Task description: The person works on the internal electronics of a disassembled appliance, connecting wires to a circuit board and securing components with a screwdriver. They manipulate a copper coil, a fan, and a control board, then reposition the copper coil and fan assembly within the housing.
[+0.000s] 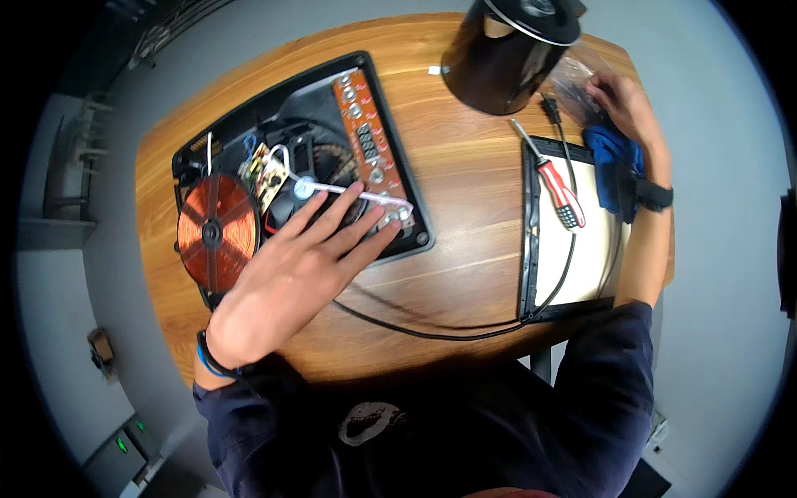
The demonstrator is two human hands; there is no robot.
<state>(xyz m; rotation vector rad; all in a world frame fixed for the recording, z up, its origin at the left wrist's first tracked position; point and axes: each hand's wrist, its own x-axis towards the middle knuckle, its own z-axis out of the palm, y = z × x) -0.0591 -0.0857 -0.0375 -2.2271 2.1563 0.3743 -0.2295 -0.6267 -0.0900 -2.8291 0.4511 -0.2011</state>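
Note:
My left hand (282, 286) lies with fingers spread over an opened black appliance casing (417, 234), near a white wire and an orange button board (369, 149). A round copper coil (232, 228), a small circuit board (272, 178) and a fan (330, 159) sit inside. My right hand (623, 108) has its fingers curled on a clear plastic bag (569, 79) at the table's upper right. Below it are a blue cloth (614, 158) and a red-handled screwdriver (561, 192), lying over a black-framed panel (554, 274).
A tall black kettle-like vessel (498, 66) stands at the back of the wooden table (191, 124). A black plug (551, 109) lies beside it, and a black cable (432, 337) runs across the table's front.

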